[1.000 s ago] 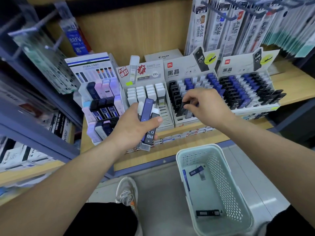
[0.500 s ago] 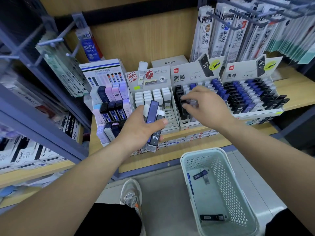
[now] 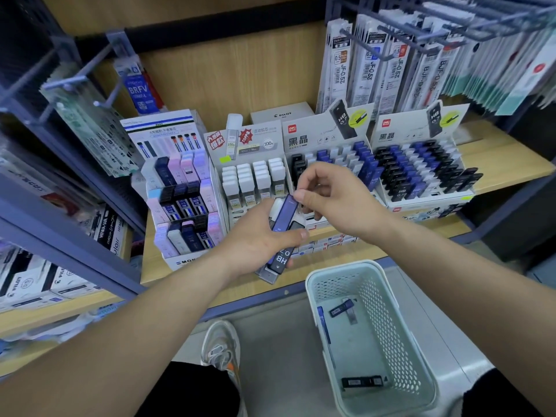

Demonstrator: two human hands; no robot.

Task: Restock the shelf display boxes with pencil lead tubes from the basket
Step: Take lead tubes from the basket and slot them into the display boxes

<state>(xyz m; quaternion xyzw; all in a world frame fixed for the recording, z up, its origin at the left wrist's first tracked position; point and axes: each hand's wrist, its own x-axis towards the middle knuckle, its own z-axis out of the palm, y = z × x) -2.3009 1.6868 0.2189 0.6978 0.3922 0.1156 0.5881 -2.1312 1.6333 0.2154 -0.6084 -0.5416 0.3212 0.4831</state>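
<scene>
Purple plastic uppermost in the stack (image 3: 281, 236). Grips that stack of lead tubes with the left hand (image 3: 255, 239), thumb clamped across the lower part and fingers curled underneath, seemingly to keep a supply at shelf height and spare repeated reaches down to the basket (image 3: 340, 267). Holds it tilted, upper ends toward the display boxes, apparently to offer one free end. Just above, with the right hand (image 3: 334, 200), pinches the upper end of the top tube (image 3: 285, 213) between thumb and forefinger, the other fingers loosely curled, apart from it and holding nothing else. Judged as the start of a draw: peeling one tube off for a slot. Works directly in front of the middle box (image 3: 319, 136), with its black, white and blue rows and what look like empty slots among them; the likely target, though impossible to tell which slot. Beside it to the right, a second box (image 3: 412, 136) of the same make, looking fuller. Down on the floor, the basket again, just below the shelf (image 3: 496, 167) edge and within easy reach; holds only a few loose tubes (image 3: 362, 382), so probably well along with the restocking. Calls for a clean slide along the stack, left thumb eased just enough; too slack, and risks spilling the rest.
</scene>
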